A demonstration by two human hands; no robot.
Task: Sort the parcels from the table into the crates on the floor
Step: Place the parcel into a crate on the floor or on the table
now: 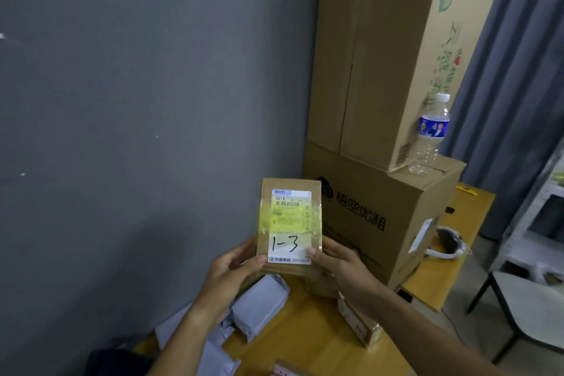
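Head view is showing two big cardboard boxes (381,101) standing stacked on the wooden counter (305,342) against a grey wall, with a clear water bottle (430,134) perched on the lower box. Grey poly mailers (259,299) are lying in a heap on the counter below the hands, and another small carton (360,323) is sitting near the right forearm. No crates are showing in this view.

A person is holding a small flat cardboard parcel (290,223) upright above the counter, label facing the camera, handwritten "1-3" on it. The left hand (232,272) is gripping its lower left edge, fingers curled behind and thumb pressing on the front. The right hand (338,262) is pinching the lower right edge the same way, thumb lying on the label.

The parcel is looking light, judging by how easily it is sitting in a fingertip grip, and stiff, its faces staying flat. The glossy tape over the label is probably slick, so the bare cardboard edges are likely offering the safer hold. One hand wrapping its short sides should be enough for carrying it.
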